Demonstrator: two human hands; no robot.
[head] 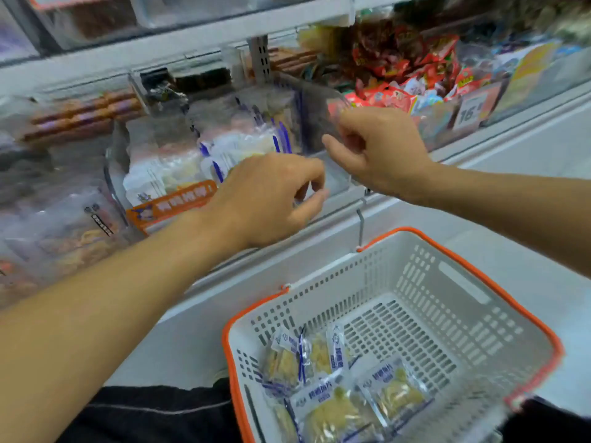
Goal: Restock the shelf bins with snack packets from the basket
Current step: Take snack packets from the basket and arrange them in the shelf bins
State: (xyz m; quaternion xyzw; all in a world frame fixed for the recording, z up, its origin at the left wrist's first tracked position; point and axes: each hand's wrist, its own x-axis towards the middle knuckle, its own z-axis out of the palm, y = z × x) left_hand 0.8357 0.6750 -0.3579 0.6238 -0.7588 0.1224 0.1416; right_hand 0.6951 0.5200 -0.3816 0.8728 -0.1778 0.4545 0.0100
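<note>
Basket [473, 282] at 5 o'clock with snack packets [339, 401], I see left hand [265, 199] loosely curled, empty, at bin [179, 199], right hand [374, 148] pinching clear divider [319, 103].

Left hand [267, 199] over front edge of clear shelf bin [332, 182], fingers curled. Right hand [375, 151] pinches bin's clear side wall. Blue-white snack packets [224, 151] fill bin. Basket [524, 318] below holds few packets [339, 407].
</note>
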